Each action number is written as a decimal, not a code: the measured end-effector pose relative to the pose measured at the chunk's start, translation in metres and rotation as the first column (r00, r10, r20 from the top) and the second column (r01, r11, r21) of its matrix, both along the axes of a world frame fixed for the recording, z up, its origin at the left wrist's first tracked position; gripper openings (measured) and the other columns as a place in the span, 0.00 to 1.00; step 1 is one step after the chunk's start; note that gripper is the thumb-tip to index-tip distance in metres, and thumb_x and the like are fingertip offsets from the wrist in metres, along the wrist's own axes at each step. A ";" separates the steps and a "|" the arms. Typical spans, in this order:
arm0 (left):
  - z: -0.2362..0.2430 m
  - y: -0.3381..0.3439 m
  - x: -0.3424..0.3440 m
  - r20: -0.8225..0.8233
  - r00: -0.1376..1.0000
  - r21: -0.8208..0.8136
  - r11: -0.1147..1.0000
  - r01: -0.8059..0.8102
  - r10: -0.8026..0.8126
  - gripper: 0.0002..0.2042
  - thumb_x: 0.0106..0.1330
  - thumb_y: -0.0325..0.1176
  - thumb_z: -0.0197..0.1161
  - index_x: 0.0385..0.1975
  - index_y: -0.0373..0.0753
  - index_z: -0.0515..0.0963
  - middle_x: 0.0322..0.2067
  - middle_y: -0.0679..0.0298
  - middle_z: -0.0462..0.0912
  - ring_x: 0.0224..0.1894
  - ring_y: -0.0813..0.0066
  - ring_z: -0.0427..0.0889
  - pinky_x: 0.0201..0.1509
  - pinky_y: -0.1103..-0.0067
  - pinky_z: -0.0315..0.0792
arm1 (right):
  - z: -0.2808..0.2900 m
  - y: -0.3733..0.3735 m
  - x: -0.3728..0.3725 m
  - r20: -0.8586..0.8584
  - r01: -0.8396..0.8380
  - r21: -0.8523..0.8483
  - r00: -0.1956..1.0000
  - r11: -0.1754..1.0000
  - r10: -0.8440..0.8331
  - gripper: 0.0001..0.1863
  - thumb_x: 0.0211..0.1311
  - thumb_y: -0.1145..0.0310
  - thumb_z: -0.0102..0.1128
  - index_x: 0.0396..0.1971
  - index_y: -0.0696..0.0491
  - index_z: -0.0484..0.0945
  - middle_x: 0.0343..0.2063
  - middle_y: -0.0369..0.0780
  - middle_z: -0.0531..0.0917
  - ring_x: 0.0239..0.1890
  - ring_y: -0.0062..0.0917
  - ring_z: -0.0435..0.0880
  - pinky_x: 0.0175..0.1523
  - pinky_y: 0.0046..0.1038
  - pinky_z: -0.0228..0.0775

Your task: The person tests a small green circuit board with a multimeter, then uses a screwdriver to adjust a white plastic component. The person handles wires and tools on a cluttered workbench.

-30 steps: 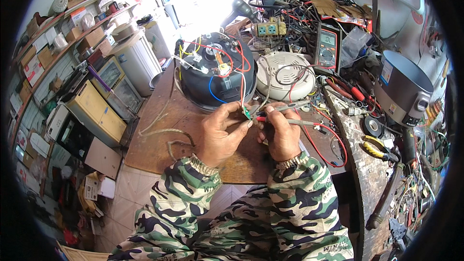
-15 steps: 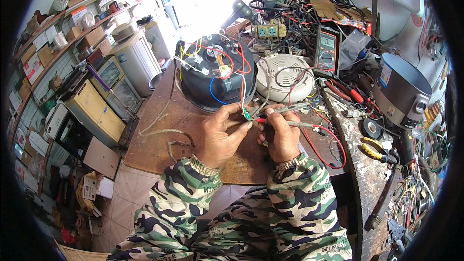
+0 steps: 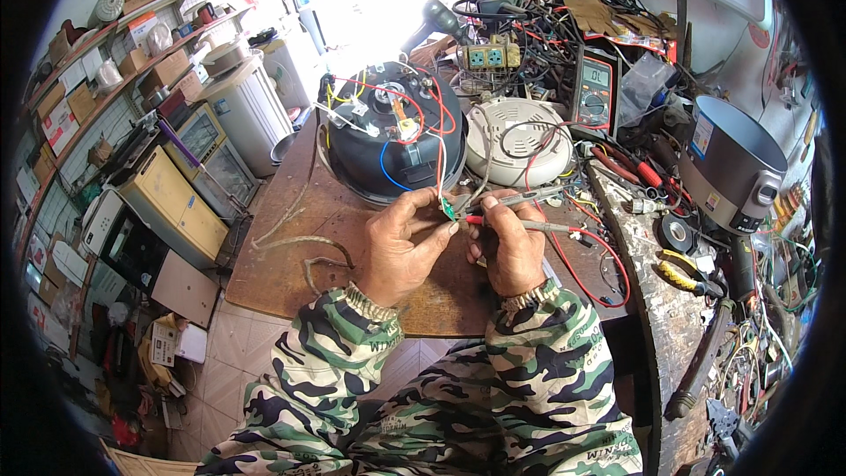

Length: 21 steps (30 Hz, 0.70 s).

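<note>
Between its thumb and fingertips my left hand (image 3: 398, 249) pinches a small green circuit board (image 3: 448, 210), from which red and white wires run up to an upturned black appliance body (image 3: 381, 154). My right hand (image 3: 515, 254) is closed round two test probes, a red-tipped one (image 3: 534, 226) and a darker one (image 3: 539, 194). Their tips point left at the board; whether both touch it is too small to tell. A red lead loops from the probes over the table. Behind them stands a digital multimeter (image 3: 596, 90) with its display lit.
A pale round vented cover (image 3: 518, 148) lies beside the black body on the wooden table (image 3: 291, 278). At right, a cluttered bench holds a grey cooker shell (image 3: 731, 163), black tape (image 3: 676, 234) and yellow-handled pliers (image 3: 679, 275). Tangled cables and a socket block (image 3: 490, 56) fill the back.
</note>
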State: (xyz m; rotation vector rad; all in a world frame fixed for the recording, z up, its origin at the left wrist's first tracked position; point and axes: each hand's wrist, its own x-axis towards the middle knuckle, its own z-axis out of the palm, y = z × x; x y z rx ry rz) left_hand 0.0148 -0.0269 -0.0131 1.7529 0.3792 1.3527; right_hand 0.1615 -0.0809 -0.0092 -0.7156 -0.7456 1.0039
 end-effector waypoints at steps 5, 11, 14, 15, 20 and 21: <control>0.000 0.000 0.001 0.012 1.000 0.001 1.000 -0.005 0.005 0.18 0.63 0.14 0.64 0.52 0.29 0.72 0.48 0.58 0.80 0.50 0.73 0.81 0.56 0.75 0.78 | 0.001 0.000 -0.002 -0.019 0.023 -0.010 1.000 1.000 -0.023 0.11 0.67 0.65 0.57 0.36 0.60 0.76 0.21 0.39 0.78 0.16 0.20 0.74 0.20 0.23 0.67; 0.003 -0.001 0.001 0.007 1.000 0.002 1.000 -0.008 0.008 0.18 0.62 0.14 0.64 0.52 0.28 0.72 0.48 0.58 0.80 0.50 0.73 0.81 0.56 0.76 0.79 | 0.000 0.001 -0.002 -0.041 0.020 -0.010 0.999 1.000 -0.020 0.11 0.67 0.65 0.58 0.37 0.60 0.76 0.24 0.37 0.76 0.21 0.21 0.76 0.21 0.23 0.69; -0.001 0.001 0.001 0.005 1.000 0.014 1.000 -0.012 0.012 0.18 0.62 0.14 0.64 0.53 0.28 0.72 0.48 0.58 0.80 0.50 0.73 0.82 0.55 0.76 0.79 | -0.002 0.002 0.000 -0.048 0.001 -0.003 0.999 1.000 -0.001 0.11 0.67 0.65 0.59 0.37 0.60 0.76 0.24 0.36 0.76 0.21 0.21 0.76 0.20 0.23 0.69; -0.001 0.000 0.001 0.004 1.000 0.008 1.000 -0.013 0.013 0.19 0.62 0.14 0.64 0.53 0.28 0.72 0.48 0.58 0.80 0.50 0.73 0.82 0.55 0.76 0.79 | -0.003 0.001 0.000 -0.051 -0.007 0.001 0.999 1.000 0.007 0.11 0.67 0.65 0.59 0.37 0.60 0.76 0.24 0.36 0.76 0.21 0.20 0.75 0.20 0.23 0.69; 0.000 0.000 0.000 -0.013 0.999 0.004 0.999 -0.033 0.033 0.18 0.62 0.14 0.65 0.53 0.27 0.73 0.47 0.58 0.81 0.49 0.74 0.82 0.55 0.77 0.80 | -0.001 0.001 0.000 -0.055 -0.015 -0.008 0.998 1.000 0.014 0.11 0.67 0.65 0.59 0.37 0.60 0.76 0.24 0.36 0.75 0.21 0.21 0.76 0.20 0.24 0.69; 0.000 0.001 0.000 -0.015 0.999 0.009 0.999 -0.034 0.034 0.18 0.62 0.14 0.65 0.53 0.27 0.73 0.47 0.58 0.81 0.49 0.74 0.82 0.55 0.77 0.80 | 0.000 0.001 0.000 -0.058 -0.020 -0.006 0.998 1.000 0.020 0.11 0.67 0.65 0.59 0.37 0.60 0.77 0.25 0.36 0.76 0.22 0.21 0.76 0.20 0.24 0.69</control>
